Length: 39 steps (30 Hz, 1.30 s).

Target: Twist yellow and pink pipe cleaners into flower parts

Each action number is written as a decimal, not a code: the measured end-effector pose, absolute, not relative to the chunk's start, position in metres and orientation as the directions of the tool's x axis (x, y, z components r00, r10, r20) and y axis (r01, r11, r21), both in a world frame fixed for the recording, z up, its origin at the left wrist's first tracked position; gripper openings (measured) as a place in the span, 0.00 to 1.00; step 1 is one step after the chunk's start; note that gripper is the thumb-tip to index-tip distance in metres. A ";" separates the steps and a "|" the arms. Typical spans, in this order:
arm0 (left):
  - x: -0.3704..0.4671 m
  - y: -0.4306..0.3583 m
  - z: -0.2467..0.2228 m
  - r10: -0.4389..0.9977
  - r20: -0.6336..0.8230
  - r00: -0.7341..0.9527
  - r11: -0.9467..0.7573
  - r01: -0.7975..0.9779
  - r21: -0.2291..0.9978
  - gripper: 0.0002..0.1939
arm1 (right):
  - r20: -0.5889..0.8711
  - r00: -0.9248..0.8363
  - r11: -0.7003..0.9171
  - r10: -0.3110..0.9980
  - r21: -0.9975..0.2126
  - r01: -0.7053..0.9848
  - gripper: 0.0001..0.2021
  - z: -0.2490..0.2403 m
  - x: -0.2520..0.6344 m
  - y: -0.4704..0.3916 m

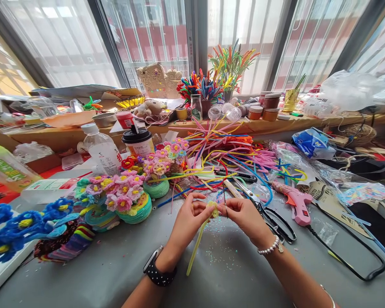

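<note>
My left hand [194, 214] is closed, its thumb and fingers pinching a pale yellow pipe cleaner [197, 248]. One end is bunched into a small loop or coil at the fingertips, and the long tail hangs down toward the table. My right hand [244, 214] meets it fingertip to fingertip. It pinches a thin dark strand [224, 192] that stands upright beside the yellow coil; whether this is wire or a slim stick I cannot tell. Black-handled scissors [269, 218] lie just right of my right hand. Glitter specks are scattered on the grey table [231, 278] below.
A pink glue gun [297, 203] with a black cord lies at the right. Pipe-cleaner flower pots [136, 209] and blue flowers [25, 224] stand left. Loose pipe cleaners [211, 145] are heaped behind my hands. A bottle [101, 147] and lidded cup [137, 141] stand back left.
</note>
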State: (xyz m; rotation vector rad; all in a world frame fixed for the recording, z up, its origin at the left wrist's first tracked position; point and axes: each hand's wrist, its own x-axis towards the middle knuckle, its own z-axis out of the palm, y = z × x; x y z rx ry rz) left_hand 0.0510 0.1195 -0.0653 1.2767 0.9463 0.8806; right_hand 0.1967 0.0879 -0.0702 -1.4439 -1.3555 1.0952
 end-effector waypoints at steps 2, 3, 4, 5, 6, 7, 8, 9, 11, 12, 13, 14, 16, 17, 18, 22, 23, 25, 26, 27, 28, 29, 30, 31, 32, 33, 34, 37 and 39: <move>0.051 0.119 -0.065 0.926 -0.101 0.364 0.120 -0.031 0.992 0.18 | -0.031 0.027 -0.037 0.999 -0.968 0.249 0.15 -0.071 0.195 0.088; 0.051 0.119 -0.064 0.926 -0.112 0.360 0.134 -0.037 0.990 0.18 | -0.023 0.028 -0.029 0.999 -0.967 0.252 0.15 -0.071 0.195 0.089; 0.051 0.119 -0.064 0.926 -0.124 0.356 0.149 -0.045 0.988 0.18 | -0.012 0.029 -0.019 1.000 -0.967 0.253 0.15 -0.071 0.194 0.089; 0.051 0.119 -0.063 0.926 -0.136 0.352 0.166 -0.057 0.984 0.18 | 0.001 0.028 -0.007 1.000 -0.967 0.255 0.15 -0.071 0.194 0.089; 0.051 0.118 -0.063 0.927 -0.146 0.344 0.181 -0.071 0.981 0.18 | 0.012 0.026 0.005 1.000 -0.967 0.253 0.15 -0.071 0.193 0.089; 0.051 0.118 -0.063 0.930 -0.153 0.334 0.193 -0.089 0.977 0.18 | 0.022 0.026 0.015 0.999 -0.968 0.250 0.15 -0.071 0.192 0.089; 0.051 0.118 -0.063 0.933 -0.159 0.322 0.203 -0.108 0.973 0.19 | 0.034 0.028 0.026 0.999 -0.969 0.247 0.15 -0.071 0.192 0.089; 0.051 0.118 -0.063 0.936 -0.163 0.312 0.212 -0.128 0.969 0.19 | 0.046 0.034 0.036 0.998 -0.968 0.247 0.15 -0.071 0.191 0.088; 0.051 0.118 -0.062 0.938 -0.171 0.302 0.227 -0.161 0.961 0.19 | 0.074 0.060 0.056 0.995 -0.965 0.258 0.15 -0.071 0.188 0.087; 0.051 0.117 -0.062 0.939 -0.171 0.298 0.230 -0.174 0.958 0.19 | 0.088 0.074 0.065 0.993 -0.961 0.268 0.15 -0.072 0.187 0.087; 0.051 0.117 -0.062 0.941 -0.168 0.293 0.228 -0.184 0.956 0.19 | 0.101 0.085 0.073 0.991 -0.958 0.278 0.15 -0.072 0.186 0.086; 0.051 0.117 -0.062 0.944 -0.160 0.287 0.221 -0.192 0.956 0.19 | 0.110 0.092 0.080 0.990 -0.955 0.286 0.15 -0.073 0.185 0.086; 0.051 0.118 -0.062 0.952 -0.127 0.279 0.187 -0.199 0.962 0.19 | 0.123 0.089 0.092 0.988 -0.952 0.293 0.15 -0.074 0.185 0.086; 0.051 0.118 -0.062 0.956 -0.103 0.276 0.162 -0.200 0.966 0.20 | 0.125 0.081 0.095 0.989 -0.950 0.299 0.15 -0.074 0.186 0.086; 0.051 0.119 -0.063 0.958 -0.079 0.277 0.137 -0.199 0.970 0.20 | 0.124 0.070 0.096 0.990 -0.945 0.312 0.15 -0.073 0.188 0.086; 0.050 0.120 -0.063 0.962 -0.025 0.273 0.079 -0.188 0.979 0.20 | 0.099 -0.007 0.092 0.995 -0.891 0.445 0.20 -0.066 0.200 0.087; 0.050 0.120 -0.063 0.964 -0.024 0.266 0.075 -0.183 0.980 0.20 | 0.084 -0.057 0.101 0.995 -0.875 0.473 0.21 -0.064 0.203 0.087; 0.050 0.120 -0.062 0.968 -0.026 0.251 0.073 -0.178 0.981 0.21 | 0.041 -0.151 0.115 0.988 -0.848 0.517 0.21 -0.059 0.207 0.086; 0.050 0.120 -0.062 0.969 -0.027 0.247 0.073 -0.181 0.981 0.21 | 0.019 -0.186 0.119 0.982 -0.832 0.541 0.22 -0.058 0.208 0.086; 0.050 0.121 -0.062 0.970 -0.024 0.242 0.071 -0.186 0.980 0.21 | -0.006 -0.212 0.119 0.977 -0.814 0.569 0.22 -0.056 0.209 0.085; 0.050 0.121 -0.062 0.971 -0.022 0.238 0.068 -0.189 0.980 0.21 | -0.032 -0.233 0.117 0.972 -0.793 0.598 0.22 -0.055 0.209 0.084; 0.050 0.121 -0.062 0.972 -0.018 0.234 0.065 -0.194 0.979 0.21 | -0.058 -0.252 0.117 0.966 -0.771 0.626 0.22 -0.055 0.208 0.083; 0.050 0.121 -0.063 0.973 -0.017 0.231 0.064 -0.197 0.978 0.21 | -0.081 -0.275 0.123 0.958 -0.751 0.648 0.22 -0.055 0.208 0.082; 0.049 0.121 -0.063 0.974 -0.019 0.227 0.065 -0.200 0.978 0.21 | -0.098 -0.300 0.134 0.949 -0.735 0.665 0.23 -0.055 0.208 0.081; 0.049 0.122 -0.064 0.975 -0.022 0.222 0.068 -0.202 0.977 0.21 | -0.109 -0.323 0.148 0.940 -0.723 0.675 0.23 -0.055 0.208 0.080; 0.049 0.122 -0.064 0.976 -0.026 0.214 0.071 -0.205 0.976 0.21 | -0.113 -0.343 0.163 0.932 -0.716 0.679 0.23 -0.056 0.208 0.080; 0.049 0.121 -0.064 0.978 -0.029 0.205 0.072 -0.208 0.975 0.21 | -0.113 -0.360 0.177 0.926 -0.713 0.679 0.23 -0.056 0.208 0.079; 0.050 0.120 -0.062 0.983 -0.023 0.180 0.062 -0.212 0.975 0.20 | -0.112 -0.392 0.201 0.913 -0.712 0.672 0.23 -0.059 0.208 0.078; 0.051 0.119 -0.061 0.986 -0.012 0.168 0.048 -0.213 0.976 0.20 | -0.107 -0.405 0.215 0.908 -0.712 0.668 0.23 -0.061 0.208 0.078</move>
